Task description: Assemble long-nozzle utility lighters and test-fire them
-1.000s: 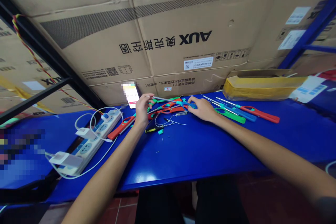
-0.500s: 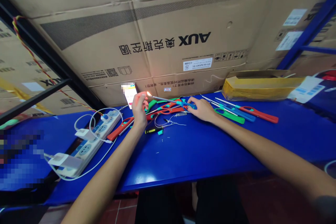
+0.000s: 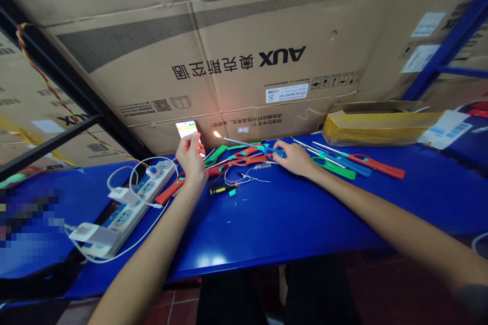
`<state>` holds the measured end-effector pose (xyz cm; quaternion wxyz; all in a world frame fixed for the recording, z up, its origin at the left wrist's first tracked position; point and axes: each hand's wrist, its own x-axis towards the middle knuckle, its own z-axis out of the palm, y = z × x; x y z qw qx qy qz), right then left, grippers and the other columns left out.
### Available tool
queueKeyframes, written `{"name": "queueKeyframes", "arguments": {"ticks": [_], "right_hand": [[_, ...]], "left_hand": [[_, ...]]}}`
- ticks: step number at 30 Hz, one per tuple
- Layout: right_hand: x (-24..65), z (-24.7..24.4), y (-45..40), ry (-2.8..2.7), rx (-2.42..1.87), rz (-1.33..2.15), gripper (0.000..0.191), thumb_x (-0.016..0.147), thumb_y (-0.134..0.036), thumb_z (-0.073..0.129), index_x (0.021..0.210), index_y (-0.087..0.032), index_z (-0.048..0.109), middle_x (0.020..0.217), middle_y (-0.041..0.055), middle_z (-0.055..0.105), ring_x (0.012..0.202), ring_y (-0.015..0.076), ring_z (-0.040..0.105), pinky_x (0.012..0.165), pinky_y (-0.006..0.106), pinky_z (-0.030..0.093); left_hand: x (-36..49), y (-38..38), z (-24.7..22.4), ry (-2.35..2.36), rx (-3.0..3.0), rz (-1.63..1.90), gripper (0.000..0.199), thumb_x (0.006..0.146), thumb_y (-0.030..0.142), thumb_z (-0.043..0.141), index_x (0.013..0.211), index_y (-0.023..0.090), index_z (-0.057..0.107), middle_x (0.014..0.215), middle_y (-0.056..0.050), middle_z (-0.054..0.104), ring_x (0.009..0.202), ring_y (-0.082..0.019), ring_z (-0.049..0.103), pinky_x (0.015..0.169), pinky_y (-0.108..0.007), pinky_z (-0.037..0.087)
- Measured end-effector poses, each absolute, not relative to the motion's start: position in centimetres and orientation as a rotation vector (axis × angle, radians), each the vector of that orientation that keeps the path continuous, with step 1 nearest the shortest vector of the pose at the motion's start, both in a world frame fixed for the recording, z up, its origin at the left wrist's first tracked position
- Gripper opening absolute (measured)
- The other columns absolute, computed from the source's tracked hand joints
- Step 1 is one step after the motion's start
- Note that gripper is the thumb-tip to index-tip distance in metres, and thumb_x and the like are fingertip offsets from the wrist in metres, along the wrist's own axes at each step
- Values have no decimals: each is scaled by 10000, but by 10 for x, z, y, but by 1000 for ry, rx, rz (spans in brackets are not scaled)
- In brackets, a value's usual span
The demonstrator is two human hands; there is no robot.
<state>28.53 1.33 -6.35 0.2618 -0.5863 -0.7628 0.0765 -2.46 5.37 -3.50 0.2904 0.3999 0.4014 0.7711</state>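
A blue long-necked lighter (image 3: 273, 152) is held in my right hand (image 3: 292, 158), and a small flame (image 3: 218, 134) burns at its metal tip, which points left. My left hand (image 3: 191, 158) is raised left of the flame, apart from it, in front of a lit phone (image 3: 186, 128). Its fingers are curled together; whether they hold anything is too small to tell. Behind and between the hands lie several red and green lighters, among them a red one (image 3: 170, 191). Nearer me are a black and yellow screwdriver (image 3: 221, 190), a teal piece (image 3: 233, 192) and a thin white wire (image 3: 251, 178).
A white power strip (image 3: 131, 209) with plugged-in chargers and loose cables lies at the left. More lighters, one of them red (image 3: 377, 166), lie right of my right hand. A yellow-taped box (image 3: 373, 128) stands behind them. A large carton (image 3: 236, 25) walls off the back.
My left hand has moved left, away from the flame, and now overlaps the phone. The lighter in my right hand has stayed in place with its flame burning.
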Motion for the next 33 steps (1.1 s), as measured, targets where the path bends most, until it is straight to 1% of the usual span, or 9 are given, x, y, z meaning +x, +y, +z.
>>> {"name": "queueKeyframes", "arguments": {"ticks": [3,8,13,17,22,25,28,31,33], "right_hand": [[286,-62,13,-2063,-1586,208,327,942,-481,553,1089,-230,701,618,6,618,582,216,531,622,331,274],[284,-62,12,-2074,-1591,202,339,940,-497,546,1095,-239,703,616,6,620,587,222,541,617,336,270],[282,-65,12,-2069,-1600,182,348,955,-510,546,1127,-251,702,695,26,686,674,245,615,642,337,302],[283,-65,13,-2066,-1592,179,334,957,-504,551,1114,-252,704,700,27,695,662,240,615,636,338,300],[282,-61,10,-2082,-1619,189,320,947,-481,556,1107,-250,709,605,5,620,599,229,550,613,338,266],[280,-61,8,-2096,-1605,179,321,949,-497,552,1088,-251,705,607,4,609,601,227,545,611,336,266],[280,-61,9,-2098,-1603,169,319,949,-492,547,1084,-252,708,639,12,629,620,225,553,615,333,266],[282,-60,10,-2083,-1619,172,328,947,-480,553,1111,-248,716,632,10,627,616,219,545,616,330,265],[282,-60,10,-2070,-1625,176,331,941,-470,560,1128,-247,720,619,4,621,606,217,541,620,329,271]], "left_hand": [[-19,52,-40,1007,1055,1819,396,802,518,842,903,145,757,821,-19,628,571,-66,512,465,-196,353],[-14,51,-46,925,1207,1634,450,752,555,918,899,151,786,836,-46,654,604,-80,505,497,-204,386],[-26,56,-39,1018,1071,1975,280,717,390,899,810,166,760,633,43,522,522,-63,412,483,-199,344],[-36,59,-28,998,952,2119,274,696,380,862,810,169,728,702,42,550,531,-56,426,468,-190,335],[-23,53,-35,963,1059,1761,413,680,509,910,823,151,760,794,-10,593,554,-59,437,463,-199,342],[-16,51,-43,958,1195,1602,404,691,509,927,819,157,777,757,-28,616,580,-83,452,488,-210,352],[-22,54,-41,1053,1194,1757,317,678,418,921,798,162,777,641,15,560,545,-77,407,484,-207,306],[-36,59,-31,1025,1042,2015,276,682,390,878,776,171,739,610,52,510,514,-63,378,478,-203,295],[-42,60,-24,1024,1026,2055,266,681,379,864,779,166,737,606,55,509,515,-62,381,475,-198,298]]}}
